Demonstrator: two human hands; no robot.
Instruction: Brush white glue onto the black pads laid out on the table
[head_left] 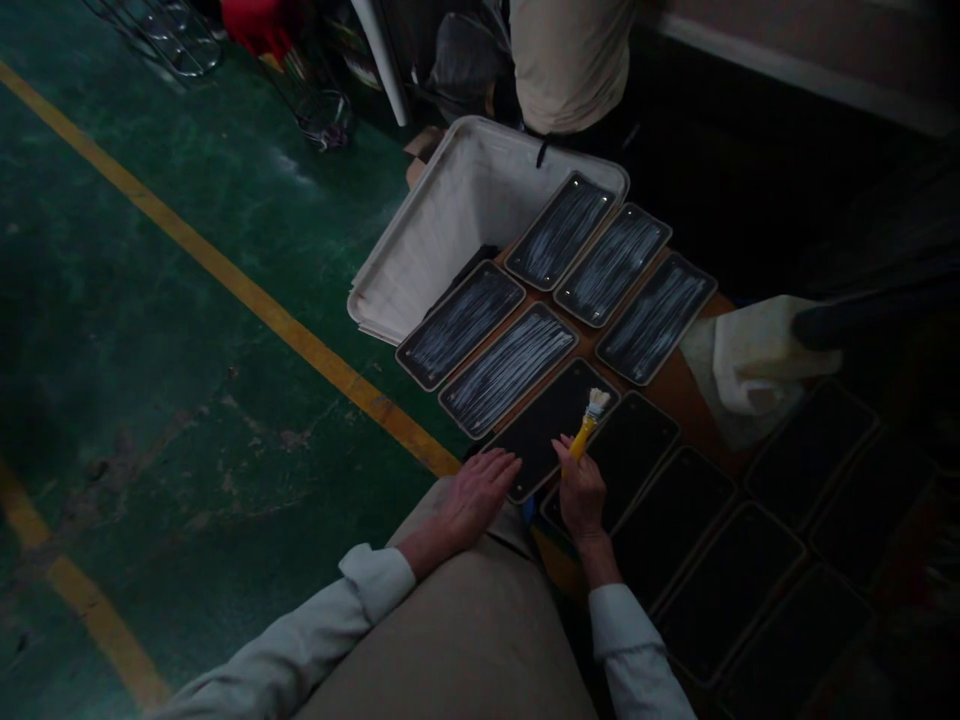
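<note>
My right hand (581,492) is closed around the yellow handle of a small brush (587,423), whose pale bristles rest on a bare black rectangular plate (545,420). My left hand (478,493) lies flat with its fingers spread, the fingertips touching the near corner of that same plate. Beyond it lie several black plates (506,368) streaked with white brush marks. To the right, several more dark unmarked plates (671,520) are laid out in rows on a brown board (671,385).
A white fabric-lined bin (442,240) stands open behind the plates. Another person in a beige top (566,60) is at the far side. A pale cloth (750,360) lies at the right. The green floor (150,330) has yellow lines.
</note>
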